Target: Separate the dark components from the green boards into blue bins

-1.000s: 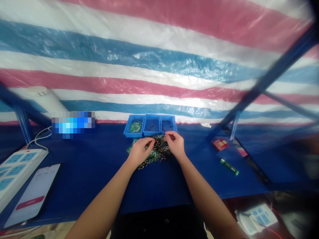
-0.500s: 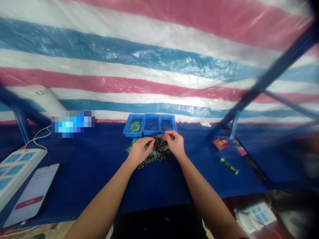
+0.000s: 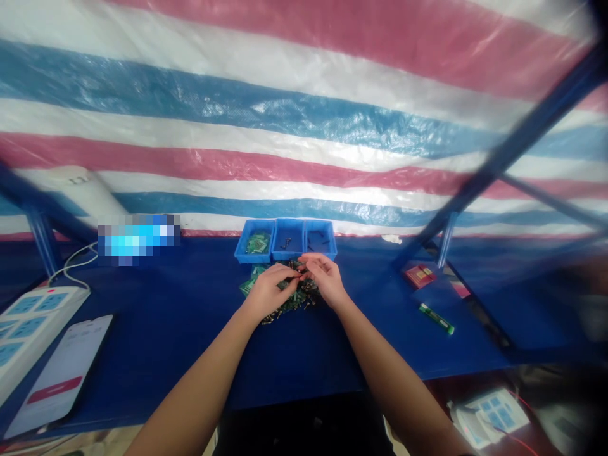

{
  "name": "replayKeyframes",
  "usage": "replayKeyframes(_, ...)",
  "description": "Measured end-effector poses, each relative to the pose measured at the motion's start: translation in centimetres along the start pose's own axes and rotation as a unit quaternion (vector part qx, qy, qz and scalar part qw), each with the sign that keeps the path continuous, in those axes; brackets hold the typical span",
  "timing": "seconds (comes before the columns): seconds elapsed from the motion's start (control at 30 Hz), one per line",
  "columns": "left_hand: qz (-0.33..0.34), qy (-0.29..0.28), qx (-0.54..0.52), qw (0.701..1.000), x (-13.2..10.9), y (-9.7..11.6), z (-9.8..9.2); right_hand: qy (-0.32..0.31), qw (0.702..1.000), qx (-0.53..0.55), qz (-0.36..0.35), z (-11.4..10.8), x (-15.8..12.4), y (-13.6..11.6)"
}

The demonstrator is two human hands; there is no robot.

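My left hand (image 3: 270, 294) is closed in a pinch above a mixed heap on the blue table. Its fingertips meet those of my right hand (image 3: 327, 278), whose thumb and fingers are also bent together. Whatever lies between the fingers is too small to make out. Beneath both hands are small green circuit boards (image 3: 247, 286) and dark screw-like pieces with brassy ends (image 3: 310, 300), partly covered by the hands. Just behind stand three blue bins: the left bin (image 3: 253, 259) holds green boards, while the middle bin (image 3: 288, 254) and right bin (image 3: 331, 252) hold a few dark pieces.
On the left lie a phone (image 3: 59, 373) and a white power strip (image 3: 40, 323) with a cable. A red box (image 3: 420, 276) and a green tube-like pack (image 3: 436, 318) are at right. Blue metal struts (image 3: 479, 177) slant beside a striped sheet (image 3: 294, 152).
My right hand has moved left from beside the right bin, and its fingertips now meet my left hand's. My left hand has barely shifted over the heap.
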State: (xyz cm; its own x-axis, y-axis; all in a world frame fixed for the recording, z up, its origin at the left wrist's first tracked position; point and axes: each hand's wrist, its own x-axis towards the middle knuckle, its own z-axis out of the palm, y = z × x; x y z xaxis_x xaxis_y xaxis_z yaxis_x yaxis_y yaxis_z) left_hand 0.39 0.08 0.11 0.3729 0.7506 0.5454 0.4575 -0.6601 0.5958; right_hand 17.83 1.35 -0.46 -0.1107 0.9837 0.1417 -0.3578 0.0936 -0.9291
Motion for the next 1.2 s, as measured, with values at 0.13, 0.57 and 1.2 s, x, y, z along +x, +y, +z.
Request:
replayKeyframes(0.13, 0.001, -0.019, -0.002, 1.000, 0.1, 0.2, -0.2, -0.002, 0.999, -0.033, -0.009, 0.0, -0.1, -0.3)
replayKeyframes(0.57, -0.026, -0.032, -0.002, 0.999, -0.1, 0.3, -0.1, -0.025, 0.996, -0.073, -0.033, 0.1, -0.4, -0.6)
replayKeyframes(1.2, -0.064, -0.130, -0.049, 0.988, -0.1, 1.1, -0.6, -0.105, 0.992, -0.059, -0.041, -0.2, -0.5, 0.0)
